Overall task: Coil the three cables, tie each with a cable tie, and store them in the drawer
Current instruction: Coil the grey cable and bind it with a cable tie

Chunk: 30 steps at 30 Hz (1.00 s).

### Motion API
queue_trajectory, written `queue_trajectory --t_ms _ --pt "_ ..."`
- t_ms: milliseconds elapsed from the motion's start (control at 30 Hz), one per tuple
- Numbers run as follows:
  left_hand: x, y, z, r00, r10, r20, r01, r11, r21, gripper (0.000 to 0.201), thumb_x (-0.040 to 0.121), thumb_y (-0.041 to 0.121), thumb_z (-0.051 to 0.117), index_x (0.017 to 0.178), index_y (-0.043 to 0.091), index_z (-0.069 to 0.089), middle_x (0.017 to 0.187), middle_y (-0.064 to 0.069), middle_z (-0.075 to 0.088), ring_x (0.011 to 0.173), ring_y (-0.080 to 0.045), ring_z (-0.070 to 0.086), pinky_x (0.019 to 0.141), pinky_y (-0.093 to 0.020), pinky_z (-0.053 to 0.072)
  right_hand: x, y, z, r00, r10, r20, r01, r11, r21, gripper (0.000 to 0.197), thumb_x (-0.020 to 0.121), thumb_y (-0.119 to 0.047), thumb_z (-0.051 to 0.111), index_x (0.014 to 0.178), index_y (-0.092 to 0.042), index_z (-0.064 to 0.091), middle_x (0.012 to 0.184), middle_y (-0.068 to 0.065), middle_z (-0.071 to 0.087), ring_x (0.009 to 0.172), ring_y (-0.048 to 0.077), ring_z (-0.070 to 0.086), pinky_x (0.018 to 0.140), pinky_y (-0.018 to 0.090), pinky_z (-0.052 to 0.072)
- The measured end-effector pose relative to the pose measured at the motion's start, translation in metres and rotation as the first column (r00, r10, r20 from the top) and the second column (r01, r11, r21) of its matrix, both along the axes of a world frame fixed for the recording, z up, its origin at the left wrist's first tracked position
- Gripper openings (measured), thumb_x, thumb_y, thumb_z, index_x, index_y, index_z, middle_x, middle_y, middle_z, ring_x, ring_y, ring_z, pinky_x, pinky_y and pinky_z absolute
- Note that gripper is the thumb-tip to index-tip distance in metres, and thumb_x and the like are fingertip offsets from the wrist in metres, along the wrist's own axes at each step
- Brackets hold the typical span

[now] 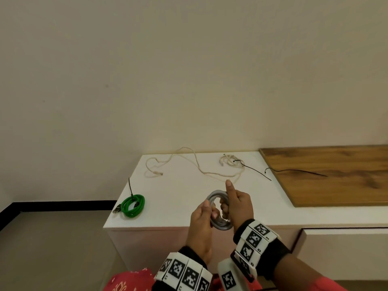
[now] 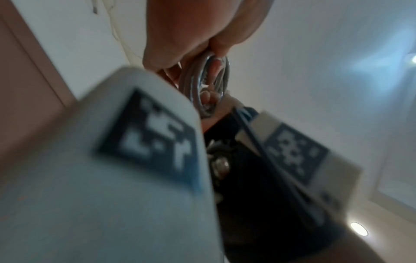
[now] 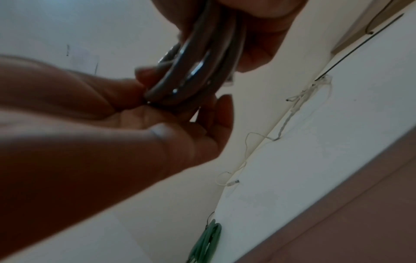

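From the head view I have the grey cable [image 1: 219, 211] wound into a small coil and held in the air over the front edge of the white cabinet top [image 1: 178, 198], between both hands. My left hand [image 1: 201, 219] pinches the near left side of the coil, and my right hand [image 1: 237, 204] is curled round the right side with the forefinger sticking up. The green cable [image 1: 133, 205] lies coiled and tied near the left corner, the white cable [image 1: 195, 166] sprawls loose at the back, and two black cable ties [image 1: 254, 170] lie beside it, one reaching onto the wooden board [image 1: 336, 175].

The left wrist view is blurred, but the coil [image 2: 206, 83] shows edge-on with fingers through it.

In the right wrist view the loops [image 3: 198, 71] look smooth and glossy, stacked side by side. I judge the cable light but springy and rather slick, so the turns would fan out if released; I'd keep one hand clamped across all the turns where they bunch, leaving the opposite side bare for the tie
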<state>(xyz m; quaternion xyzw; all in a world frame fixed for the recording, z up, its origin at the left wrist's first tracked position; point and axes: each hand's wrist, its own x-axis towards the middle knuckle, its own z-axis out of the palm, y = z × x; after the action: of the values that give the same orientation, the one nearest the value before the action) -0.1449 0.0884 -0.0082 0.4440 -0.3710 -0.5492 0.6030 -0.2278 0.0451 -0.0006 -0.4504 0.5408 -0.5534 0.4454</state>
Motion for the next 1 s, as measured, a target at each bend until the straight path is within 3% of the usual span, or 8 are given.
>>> queue_trajectory --t_ms 267,467,533,633,700,767,900,1000 --pt "0.008 -0.054 -0.013 0.995 -0.066 0.076 0.068 0.998 -0.018 0.032 0.098 0.022 0.029 0.073 0.011 0.044 0.048 0.009 0.039 0.049 -0.007 0.034 0.057 -0.022 0.033 -0.042 -0.037 -0.004 0.959 0.282 -0.019 -0.273 0.942 0.195 0.052 0.097 -0.038 0.030 0.071 -0.009 0.064 0.063 0.002 0.065 0.058 0.014 0.059 0.063 0.026 0.049" --pt "0.012 -0.088 -0.023 0.995 -0.094 0.036 0.094 0.995 0.017 0.033 0.098 0.020 0.030 0.074 0.008 0.048 0.047 0.006 0.041 0.053 -0.010 0.046 0.065 -0.028 0.039 -0.136 -0.110 -0.004 0.901 0.232 -0.367 -0.088 0.926 0.367 0.024 0.093 -0.011 0.045 0.071 -0.013 0.054 0.069 0.004 0.058 0.059 0.014 0.050 0.055 0.022 0.039" --pt "0.013 -0.100 -0.027 0.995 -0.091 0.037 0.090 0.996 0.022 0.034 0.098 0.021 0.031 0.074 0.007 0.051 0.046 0.006 0.043 0.057 -0.012 0.054 0.067 -0.027 0.045 -0.163 -0.142 -0.002 0.791 0.251 -0.558 -0.014 0.919 0.394 0.022 0.092 -0.008 0.046 0.072 -0.012 0.054 0.067 0.002 0.056 0.058 0.014 0.048 0.053 0.022 0.036" --pt "0.013 -0.113 -0.032 0.994 -0.104 0.040 0.103 0.994 0.027 0.034 0.097 0.023 0.031 0.074 0.008 0.049 0.047 0.005 0.044 0.065 -0.016 0.059 0.062 -0.024 0.050 -0.186 -0.183 0.004 0.459 0.301 -0.836 0.089 0.921 0.380 0.014 0.090 -0.011 0.050 0.090 -0.005 0.062 0.084 0.009 0.063 0.078 0.024 0.058 0.063 0.023 0.038" --pt "0.011 -0.120 -0.035 0.993 -0.107 0.040 0.106 0.994 0.037 0.034 0.097 0.024 0.031 0.073 0.008 0.049 0.048 0.005 0.045 0.066 -0.018 0.058 0.066 -0.027 0.048 -0.193 -0.207 0.001 0.299 0.326 -0.897 0.090 0.926 0.366 0.021 0.088 -0.008 0.051 0.105 -0.002 0.062 0.108 0.015 0.064 0.101 0.030 0.059 0.073 0.028 0.041" --pt "0.010 -0.126 -0.039 0.993 -0.110 0.033 0.108 0.993 0.048 0.034 0.097 0.023 0.031 0.073 0.008 0.049 0.049 0.004 0.045 0.066 -0.018 0.056 0.068 -0.030 0.046 -0.198 -0.227 -0.008 0.164 0.352 -0.921 0.101 0.923 0.371 0.025 0.087 -0.008 0.049 0.110 -0.006 0.059 0.117 0.013 0.062 0.107 0.029 0.058 0.079 0.029 0.043" --pt "0.011 -0.134 -0.045 0.992 -0.123 -0.009 0.123 0.990 0.063 0.034 0.096 0.024 0.031 0.073 0.007 0.050 0.050 0.002 0.044 0.058 -0.013 0.057 0.068 -0.032 0.044 -0.206 -0.252 -0.033 0.008 0.413 -0.911 0.153 0.900 0.409 0.024 0.084 -0.014 0.058 0.107 -0.009 0.059 0.114 0.010 0.065 0.092 0.026 0.059 0.074 0.028 0.044" --pt "0.015 -0.138 -0.049 0.994 -0.109 -0.002 0.108 0.991 0.078 0.034 0.097 0.024 0.031 0.073 0.008 0.050 0.051 0.001 0.044 0.058 -0.012 0.057 0.068 -0.031 0.044 -0.209 -0.259 -0.042 -0.014 0.431 -0.902 0.193 0.887 0.420 0.023 0.083 -0.013 0.060 0.105 -0.007 0.061 0.112 0.011 0.066 0.102 0.029 0.063 0.081 0.031 0.049"
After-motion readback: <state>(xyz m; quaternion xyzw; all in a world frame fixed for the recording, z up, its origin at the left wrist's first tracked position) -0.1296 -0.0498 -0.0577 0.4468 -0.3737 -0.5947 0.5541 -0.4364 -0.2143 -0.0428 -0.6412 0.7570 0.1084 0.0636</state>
